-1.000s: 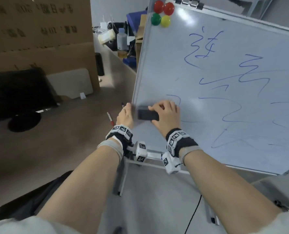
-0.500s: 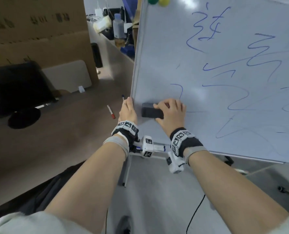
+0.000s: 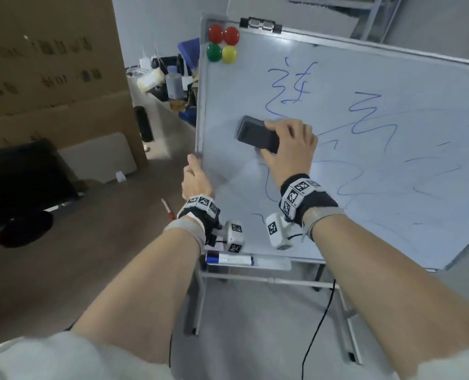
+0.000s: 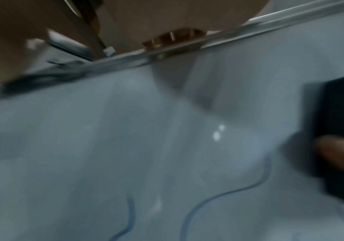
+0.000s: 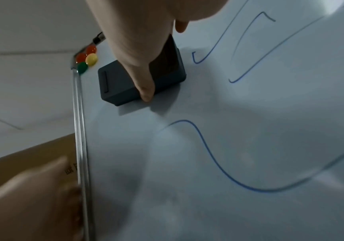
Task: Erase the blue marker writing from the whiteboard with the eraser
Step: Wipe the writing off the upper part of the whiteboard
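The whiteboard [image 3: 227, 86] stands tilted on its stand and carries blue marker writing [image 3: 288, 86] across most of its face. My right hand [image 3: 285, 144] grips the dark grey eraser [image 3: 255, 134] and holds it flat against the board, just below the first blue character. In the right wrist view my thumb lies over the eraser [image 5: 121, 84], with blue strokes [image 5: 208, 156] below and to its right. My left hand [image 3: 196, 178] grips the board's left frame edge [image 3: 200, 119], thumb along the front. The left wrist view is blurred, with the eraser [image 4: 342, 124] at its right.
Coloured magnets [image 3: 222, 46] sit in the board's top left corner. A blue marker [image 3: 229, 259] lies on the tray under the board. A red marker [image 3: 167, 208] and a dark monitor [image 3: 22, 176] are on the desk to the left. Cardboard boxes [image 3: 49, 78] stand behind them.
My right hand has slid the eraser up and a little to the right, away from the board's left edge. My left hand stays on the frame.
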The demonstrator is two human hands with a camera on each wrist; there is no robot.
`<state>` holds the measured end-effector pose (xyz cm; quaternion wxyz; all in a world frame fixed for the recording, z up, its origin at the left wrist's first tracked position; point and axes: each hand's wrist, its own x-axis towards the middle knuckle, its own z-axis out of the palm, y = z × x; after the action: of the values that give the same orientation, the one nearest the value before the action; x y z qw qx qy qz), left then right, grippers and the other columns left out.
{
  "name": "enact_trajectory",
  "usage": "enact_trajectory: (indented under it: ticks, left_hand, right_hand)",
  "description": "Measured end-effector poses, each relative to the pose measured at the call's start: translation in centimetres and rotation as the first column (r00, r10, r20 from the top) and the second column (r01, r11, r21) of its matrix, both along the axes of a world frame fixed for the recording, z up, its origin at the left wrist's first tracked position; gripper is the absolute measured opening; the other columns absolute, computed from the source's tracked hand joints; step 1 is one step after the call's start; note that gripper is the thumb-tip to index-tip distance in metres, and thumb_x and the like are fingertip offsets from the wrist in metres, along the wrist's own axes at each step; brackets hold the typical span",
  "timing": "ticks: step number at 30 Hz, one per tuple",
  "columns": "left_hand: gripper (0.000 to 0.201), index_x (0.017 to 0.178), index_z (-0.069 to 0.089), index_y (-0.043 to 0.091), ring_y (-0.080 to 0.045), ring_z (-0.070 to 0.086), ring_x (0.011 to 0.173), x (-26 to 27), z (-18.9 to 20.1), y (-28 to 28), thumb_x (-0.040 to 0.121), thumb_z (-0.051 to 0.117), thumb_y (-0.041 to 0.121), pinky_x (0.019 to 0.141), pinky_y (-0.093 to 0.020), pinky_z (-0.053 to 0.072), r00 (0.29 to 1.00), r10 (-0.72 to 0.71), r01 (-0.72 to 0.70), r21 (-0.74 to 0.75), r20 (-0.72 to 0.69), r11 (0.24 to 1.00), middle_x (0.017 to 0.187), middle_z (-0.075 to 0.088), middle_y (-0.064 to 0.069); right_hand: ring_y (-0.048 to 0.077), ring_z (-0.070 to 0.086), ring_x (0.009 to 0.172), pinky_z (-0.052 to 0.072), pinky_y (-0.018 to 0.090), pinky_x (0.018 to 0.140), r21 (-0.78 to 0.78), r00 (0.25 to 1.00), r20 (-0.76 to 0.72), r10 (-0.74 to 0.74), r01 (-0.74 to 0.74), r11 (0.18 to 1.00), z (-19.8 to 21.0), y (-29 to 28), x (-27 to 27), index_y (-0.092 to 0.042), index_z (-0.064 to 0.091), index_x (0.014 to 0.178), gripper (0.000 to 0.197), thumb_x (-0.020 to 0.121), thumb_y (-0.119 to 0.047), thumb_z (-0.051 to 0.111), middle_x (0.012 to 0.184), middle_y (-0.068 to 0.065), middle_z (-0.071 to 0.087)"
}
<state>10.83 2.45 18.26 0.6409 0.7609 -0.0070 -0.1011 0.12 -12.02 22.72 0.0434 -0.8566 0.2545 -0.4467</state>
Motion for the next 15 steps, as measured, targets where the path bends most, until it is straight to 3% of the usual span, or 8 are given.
enact_trajectory:
  ticks: [2,6,8,10,11,13,15]
  left_hand:
    - [0.062,0.120,0.059,0.016,-0.027,0.055,0.119,0.5,1.7,-1.4,0.099,0.022,0.060,0.100,-0.037,0.034,0.999,0.041,-0.039,-0.117,0.016,0.992,0.113,0.063,-0.004]
    - [0.054,0.128,0.056,0.009,-0.023,0.052,0.125,1.6,1.4,-2.1,0.105,0.023,0.045,0.105,-0.027,0.030,0.999,0.024,-0.018,-0.136,0.041,0.990,0.122,0.061,-0.006]
    - [0.053,0.131,0.055,0.009,-0.023,0.050,0.128,1.8,1.1,-2.2,0.106,0.024,0.044,0.104,-0.023,0.029,0.999,0.034,-0.029,-0.123,0.038,0.992,0.131,0.060,-0.007]
    - [0.055,0.134,0.053,0.009,-0.023,0.049,0.129,1.2,1.7,-2.0,0.105,0.023,0.045,0.098,-0.019,0.028,0.999,0.036,-0.032,-0.112,0.033,0.993,0.136,0.057,-0.008]
    - [0.057,0.136,0.052,0.010,-0.024,0.048,0.131,0.9,2.0,-1.9,0.105,0.022,0.047,0.100,-0.020,0.027,0.999,0.036,-0.032,-0.115,0.033,0.993,0.138,0.056,-0.009]
    - [0.065,0.138,0.051,0.012,-0.029,0.046,0.134,0.4,2.5,-1.4,0.102,0.017,0.055,0.113,-0.031,0.025,0.999,0.039,-0.037,-0.110,0.021,0.993,0.141,0.054,-0.010]
    - [0.073,0.136,0.053,0.012,-0.032,0.047,0.132,0.2,4.4,-1.3,0.099,0.014,0.062,0.116,-0.040,0.025,0.999,0.050,-0.049,-0.123,0.005,0.991,0.140,0.055,-0.011]
  right_hand:
    - [0.029,0.047,0.104,0.035,0.041,0.089,0.007,0.998,-0.058,0.020,-0.020,1.000,-1.7,0.2,0.0,-0.030,0.062,0.114,0.051,0.067,-0.031,0.080,0.115,0.000,0.054]
    - [0.026,0.048,0.101,0.036,0.039,0.083,0.003,0.960,-0.250,0.125,-0.128,0.992,-10.0,1.4,-0.7,-0.031,0.057,0.103,0.049,0.063,-0.032,0.087,0.109,-0.001,0.056]
    - [0.025,0.047,0.100,0.035,0.039,0.082,0.009,0.950,-0.272,0.153,-0.156,0.988,-11.4,1.9,-1.2,-0.031,0.060,0.101,0.045,0.065,-0.034,0.087,0.106,-0.002,0.057]
    - [0.025,0.047,0.101,0.035,0.039,0.084,0.007,0.956,-0.253,0.148,-0.151,0.988,-9.4,1.4,-1.2,-0.030,0.061,0.106,0.049,0.065,-0.034,0.086,0.108,-0.002,0.056]
    - [0.025,0.046,0.102,0.035,0.039,0.085,-0.004,0.967,-0.221,0.130,-0.134,0.991,-7.4,0.9,-1.0,-0.030,0.061,0.111,0.051,0.065,-0.033,0.085,0.111,-0.002,0.055]
    - [0.025,0.045,0.106,0.034,0.039,0.088,-0.002,0.991,-0.111,0.075,-0.075,0.997,-2.3,-0.5,-0.9,-0.032,0.060,0.119,0.053,0.070,-0.033,0.080,0.118,-0.002,0.055]
    - [0.027,0.045,0.110,0.037,0.041,0.092,0.024,0.999,0.013,0.033,-0.033,0.999,2.6,-1.9,-1.0,-0.033,0.060,0.125,0.055,0.072,-0.031,0.076,0.121,-0.001,0.054]
